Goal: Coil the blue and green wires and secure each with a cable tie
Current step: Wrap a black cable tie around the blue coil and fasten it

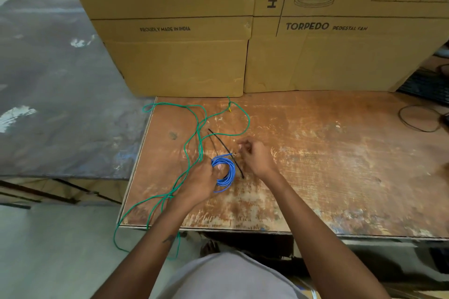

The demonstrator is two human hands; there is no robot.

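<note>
The blue wire is wound into a small coil on the worn wooden table. My left hand grips the coil's left side, fingers through the loop. My right hand pinches the blue wire's free end at the coil's top right. A black cable tie lies slanted under and behind the coil, and a second black tie lies just left of it. The green wire sprawls loose over the table's left part and hangs off the front left edge.
Large cardboard fan boxes stand along the table's back edge. A thin black wire loop lies at the far right. The concrete floor is left of the table, whose left edge runs close to the green wire.
</note>
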